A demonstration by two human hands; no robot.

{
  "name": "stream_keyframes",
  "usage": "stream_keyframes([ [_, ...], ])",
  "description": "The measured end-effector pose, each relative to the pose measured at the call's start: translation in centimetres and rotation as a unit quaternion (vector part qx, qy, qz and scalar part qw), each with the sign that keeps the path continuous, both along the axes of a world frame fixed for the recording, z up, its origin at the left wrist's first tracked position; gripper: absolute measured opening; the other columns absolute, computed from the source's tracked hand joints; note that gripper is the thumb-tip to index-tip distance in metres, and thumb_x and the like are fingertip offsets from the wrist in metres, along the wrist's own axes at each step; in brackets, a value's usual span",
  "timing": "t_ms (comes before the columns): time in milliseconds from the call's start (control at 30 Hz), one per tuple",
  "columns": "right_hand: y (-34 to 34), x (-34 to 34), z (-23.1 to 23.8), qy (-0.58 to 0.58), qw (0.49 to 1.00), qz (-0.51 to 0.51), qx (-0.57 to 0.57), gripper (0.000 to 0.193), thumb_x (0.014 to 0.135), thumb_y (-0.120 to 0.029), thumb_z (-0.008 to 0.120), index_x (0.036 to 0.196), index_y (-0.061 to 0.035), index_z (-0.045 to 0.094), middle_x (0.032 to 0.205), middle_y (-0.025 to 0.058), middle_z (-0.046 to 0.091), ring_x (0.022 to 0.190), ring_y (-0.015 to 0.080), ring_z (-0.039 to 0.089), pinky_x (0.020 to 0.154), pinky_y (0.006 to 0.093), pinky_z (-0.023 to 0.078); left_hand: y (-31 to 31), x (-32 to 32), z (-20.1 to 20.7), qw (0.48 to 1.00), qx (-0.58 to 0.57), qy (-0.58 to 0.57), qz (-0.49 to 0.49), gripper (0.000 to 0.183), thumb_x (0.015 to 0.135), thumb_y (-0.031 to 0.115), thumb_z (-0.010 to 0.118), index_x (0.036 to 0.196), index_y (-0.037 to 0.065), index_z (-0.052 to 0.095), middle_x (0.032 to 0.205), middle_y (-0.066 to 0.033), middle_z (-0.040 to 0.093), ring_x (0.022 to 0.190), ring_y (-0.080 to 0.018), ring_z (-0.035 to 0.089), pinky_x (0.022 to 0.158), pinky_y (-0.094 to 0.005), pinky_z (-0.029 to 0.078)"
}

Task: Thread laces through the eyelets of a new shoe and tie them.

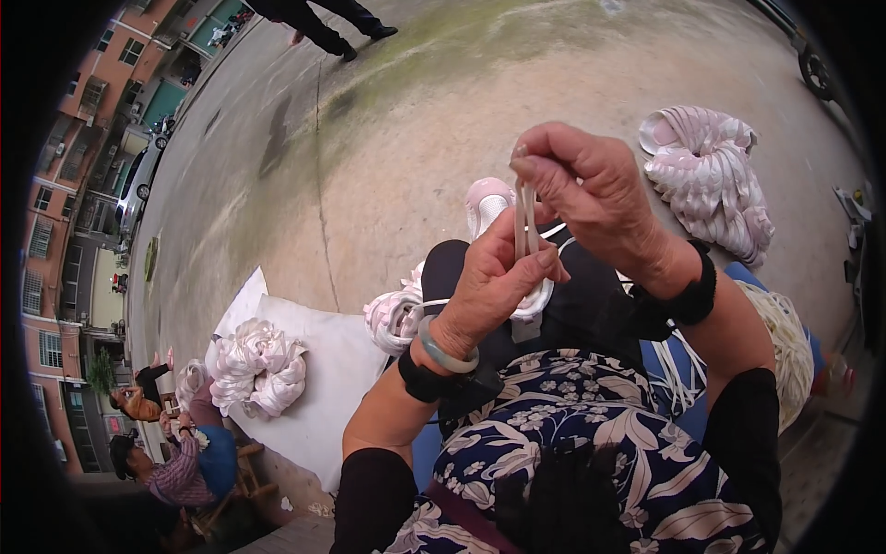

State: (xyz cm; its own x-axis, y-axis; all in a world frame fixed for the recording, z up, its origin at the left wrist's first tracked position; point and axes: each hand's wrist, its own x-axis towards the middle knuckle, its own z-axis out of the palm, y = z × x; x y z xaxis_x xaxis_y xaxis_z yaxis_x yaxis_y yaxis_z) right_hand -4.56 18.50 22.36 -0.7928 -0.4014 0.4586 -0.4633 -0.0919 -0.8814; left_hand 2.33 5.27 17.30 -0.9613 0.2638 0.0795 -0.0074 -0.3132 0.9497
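Note:
Over my lap, my left hand (pixel 491 284) is closed around the lower part of a doubled white shoelace (pixel 526 217). Above it, my right hand (pixel 591 180) pinches the upper end of that lace between thumb and fingertips, so the strands run upright between both hands. Partly hidden behind my hands is a pink and white shoe piece (pixel 487 201). Below my left fingers shows another white shoe part (pixel 535 303), mostly covered. Beside my left wrist sits a bundle of pale pink shoe pieces (pixel 392 319).
A stacked bundle of shoe pieces (pixel 715 180) lies on the concrete at right. Another bundle (pixel 258 369) rests on a white sheet (pixel 323 346) at left. Loose white laces (pixel 777 337) hang by my right arm. Seated people (pixel 189 471) are at lower left; someone (pixel 323 28) stands far off.

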Motion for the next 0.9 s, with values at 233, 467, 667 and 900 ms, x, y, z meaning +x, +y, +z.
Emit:
stream_keyframes([
  [233,12.0,-11.3,0.2,0.163,0.925,-0.340,0.044,0.019,0.090,-0.022,0.053,0.091,-0.0040,0.060,0.065,-0.0066,0.045,0.057,-0.0002,0.037,0.050,0.0141,0.032,-1.1,3.6,-4.5,0.973,-0.177,0.035,-0.140,0.018,0.092,0.019,0.047,0.094,0.002,0.052,0.065,0.0019,0.045,0.058,-0.0068,0.043,0.052,-0.0204,0.037],
  [467,19.7,-12.9,-7.3,0.183,0.811,-0.475,0.289,0.022,0.087,-0.024,0.050,0.082,-0.0032,0.055,0.068,0.0170,0.057,0.064,0.0336,0.057,0.057,0.0377,0.043,-0.8,3.6,-4.6,0.951,-0.232,0.116,-0.168,0.022,0.092,0.019,0.046,0.081,0.002,0.051,0.063,-0.0001,0.039,0.057,-0.0084,0.037,0.052,-0.0231,0.033],
  [667,16.3,-12.4,-16.1,0.162,0.802,-0.332,0.469,0.018,0.083,-0.020,0.050,0.079,-0.0037,0.053,0.072,0.0194,0.057,0.073,0.0373,0.056,0.065,0.0448,0.043,-0.4,2.3,-4.7,0.938,-0.223,0.102,-0.245,0.023,0.092,0.019,0.044,0.079,0.001,0.051,0.062,-0.0019,0.039,0.058,-0.0089,0.037,0.054,-0.0240,0.034],
  [900,4.6,-9.0,-19.1,0.043,0.866,-0.129,0.481,0.028,0.077,-0.032,0.058,0.074,-0.0038,0.058,0.073,0.0175,0.060,0.074,0.0348,0.059,0.067,0.0438,0.045,-0.3,1.5,-4.6,0.943,-0.156,0.094,-0.279,0.024,0.093,0.019,0.044,0.079,0.000,0.050,0.058,-0.0046,0.035,0.053,-0.0112,0.035,0.049,-0.0272,0.031],
])
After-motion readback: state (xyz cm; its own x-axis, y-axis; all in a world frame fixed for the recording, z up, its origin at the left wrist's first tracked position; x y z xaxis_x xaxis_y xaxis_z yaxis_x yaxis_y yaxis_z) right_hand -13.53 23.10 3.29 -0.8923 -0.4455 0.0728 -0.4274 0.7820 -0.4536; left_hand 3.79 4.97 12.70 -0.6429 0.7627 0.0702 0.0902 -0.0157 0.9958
